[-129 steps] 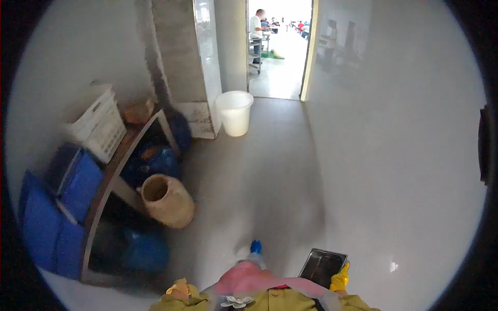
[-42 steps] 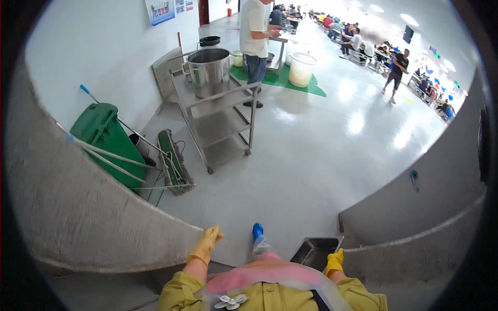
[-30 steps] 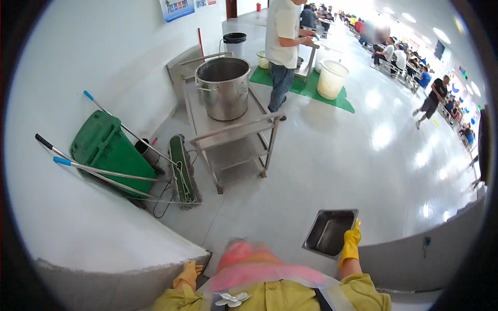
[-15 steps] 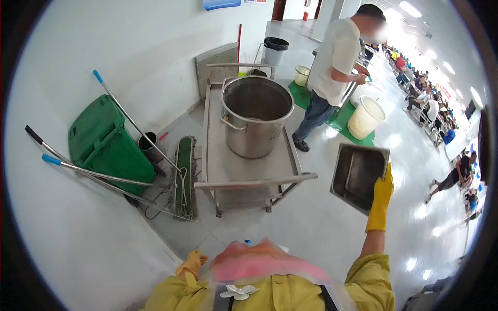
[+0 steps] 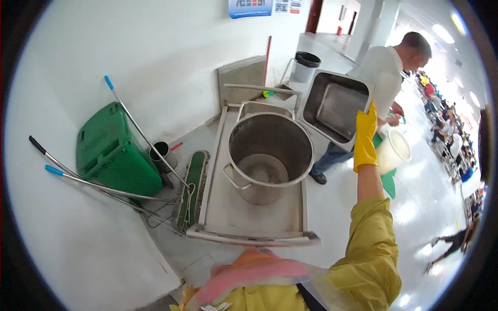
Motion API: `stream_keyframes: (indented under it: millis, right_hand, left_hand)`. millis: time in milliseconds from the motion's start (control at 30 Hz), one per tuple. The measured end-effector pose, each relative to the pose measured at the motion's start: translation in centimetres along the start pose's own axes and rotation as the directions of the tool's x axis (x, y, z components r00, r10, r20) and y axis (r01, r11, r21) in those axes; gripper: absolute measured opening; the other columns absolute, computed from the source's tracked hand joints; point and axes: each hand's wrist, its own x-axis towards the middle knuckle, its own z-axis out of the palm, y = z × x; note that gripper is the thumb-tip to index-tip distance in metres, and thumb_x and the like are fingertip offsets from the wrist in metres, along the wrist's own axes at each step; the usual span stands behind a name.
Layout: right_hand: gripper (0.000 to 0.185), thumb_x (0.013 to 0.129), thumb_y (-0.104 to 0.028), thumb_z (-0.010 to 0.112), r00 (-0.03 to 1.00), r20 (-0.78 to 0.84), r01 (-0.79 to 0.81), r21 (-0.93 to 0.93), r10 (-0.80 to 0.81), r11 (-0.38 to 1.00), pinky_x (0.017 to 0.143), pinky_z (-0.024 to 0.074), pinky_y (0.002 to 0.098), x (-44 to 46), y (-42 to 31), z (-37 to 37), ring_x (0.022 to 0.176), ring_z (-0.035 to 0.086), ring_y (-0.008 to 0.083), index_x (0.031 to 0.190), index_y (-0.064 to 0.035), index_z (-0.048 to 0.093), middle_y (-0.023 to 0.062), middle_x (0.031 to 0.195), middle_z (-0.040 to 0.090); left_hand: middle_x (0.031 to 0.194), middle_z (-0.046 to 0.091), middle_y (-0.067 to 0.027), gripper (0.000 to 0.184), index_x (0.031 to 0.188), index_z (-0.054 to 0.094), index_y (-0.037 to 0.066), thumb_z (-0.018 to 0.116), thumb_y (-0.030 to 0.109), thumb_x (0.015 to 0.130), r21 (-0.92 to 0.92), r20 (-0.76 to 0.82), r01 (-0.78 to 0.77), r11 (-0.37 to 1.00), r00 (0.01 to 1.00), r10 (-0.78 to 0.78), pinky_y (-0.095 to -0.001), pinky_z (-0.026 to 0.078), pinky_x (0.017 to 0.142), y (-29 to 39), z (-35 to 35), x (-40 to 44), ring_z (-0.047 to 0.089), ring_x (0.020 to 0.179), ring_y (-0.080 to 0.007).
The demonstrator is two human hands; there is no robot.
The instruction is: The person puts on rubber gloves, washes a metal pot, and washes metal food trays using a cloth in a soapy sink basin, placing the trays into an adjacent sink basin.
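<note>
My right hand [image 5: 366,136], in a yellow rubber glove, grips the right edge of a rectangular metal pan [image 5: 336,107]. The pan is tilted, its hollow side facing me, beside the upper right rim of a large steel pot [image 5: 270,150]. Only a bare-looking bottom shows inside the pot, which stands on a metal cart [image 5: 249,217]. Low at the left of my apron, my left hand [image 5: 188,296] is mostly hidden and blurred, so its fingers cannot be made out.
A green bin [image 5: 116,153], leaning poles and a flat mop [image 5: 193,192] are left of the cart. A person in a white shirt [image 5: 381,78] stands behind the pan, near a white bucket [image 5: 393,151]. Many seated people are at the far right.
I have come out through the doorway up to the cart. My right hand has lifted the pan from low at my side to the pot's rim. My left hand has dropped mostly out of sight.
</note>
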Motion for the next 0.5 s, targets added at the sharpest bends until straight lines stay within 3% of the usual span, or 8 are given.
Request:
stream_keyframes:
  millis: [167, 267, 333, 433, 500]
  right_hand:
    - [0.068, 0.076, -0.011, 0.071, 0.975, 0.189, -0.164, 0.269, 0.115, 0.949, 0.095, 0.0511, 0.0382, 3.6, -3.8, 12.7, 0.115, 0.066, 0.0336, 0.143, -0.0058, 0.058, 0.0193, 0.126, 0.069]
    - [0.058, 0.076, -0.017, 0.072, 0.888, 0.439, -0.317, 0.376, 0.133, 0.871, 0.087, 0.0527, 0.0415, 4.6, 0.8, 23.6, 0.099, 0.069, 0.0365, 0.133, -0.0093, 0.064, 0.0200, 0.110, 0.072]
    - [0.043, 0.073, -0.019, 0.077, 0.869, 0.479, -0.369, 0.454, 0.127, 0.811, 0.074, 0.0534, 0.0428, 3.1, 2.1, 28.9, 0.083, 0.067, 0.0351, 0.114, -0.0053, 0.069, 0.0154, 0.092, 0.070]
    - [0.032, 0.078, -0.026, 0.079, 0.654, 0.742, -0.648, 0.448, 0.148, 0.616, 0.061, 0.0508, 0.0433, -0.5, 4.8, 34.2, 0.072, 0.064, 0.0301, 0.101, -0.0065, 0.069, 0.0110, 0.082, 0.065]
    - [0.027, 0.082, -0.030, 0.080, 0.413, 0.907, -0.848, 0.349, 0.084, 0.399, 0.053, 0.0474, 0.0422, -1.5, 10.1, 40.5, 0.066, 0.061, 0.0257, 0.094, -0.0085, 0.067, 0.0082, 0.076, 0.061]
  left_hand:
    - [0.105, 0.076, -0.0154, 0.044, 0.120, 0.060, 0.003, 0.076, 0.022, 0.084, -0.109, -0.112, 0.072, 0.991, 0.990, -0.085, -0.0468, 0.056, 0.082, 4.7, 3.3, -0.9, 0.072, 0.092, -0.0345]
    - [0.107, 0.076, -0.0146, 0.044, 0.122, 0.059, 0.004, 0.077, 0.018, 0.084, -0.072, -0.193, 0.029, 0.997, 0.980, -0.042, -0.0445, 0.057, 0.084, 8.8, 4.9, -1.7, 0.072, 0.093, -0.0327]
    - [0.108, 0.076, -0.0141, 0.045, 0.122, 0.059, 0.004, 0.077, 0.016, 0.083, -0.007, -0.240, 0.004, 1.000, 0.971, -0.005, -0.0429, 0.057, 0.085, 11.6, 5.2, -2.7, 0.072, 0.094, -0.0315]
    - [0.109, 0.077, -0.0133, 0.046, 0.124, 0.059, 0.004, 0.078, 0.012, 0.083, 0.045, -0.314, -0.003, 0.999, 0.949, 0.017, -0.0406, 0.057, 0.086, 16.2, 4.5, -3.6, 0.073, 0.095, -0.0298]
    - [0.104, 0.078, -0.0124, 0.049, 0.125, 0.056, 0.002, 0.077, 0.004, 0.081, -0.240, -0.347, 0.055, 0.969, 0.928, -0.139, -0.0381, 0.059, 0.081, 13.2, 6.4, -3.3, 0.074, 0.091, -0.0265]
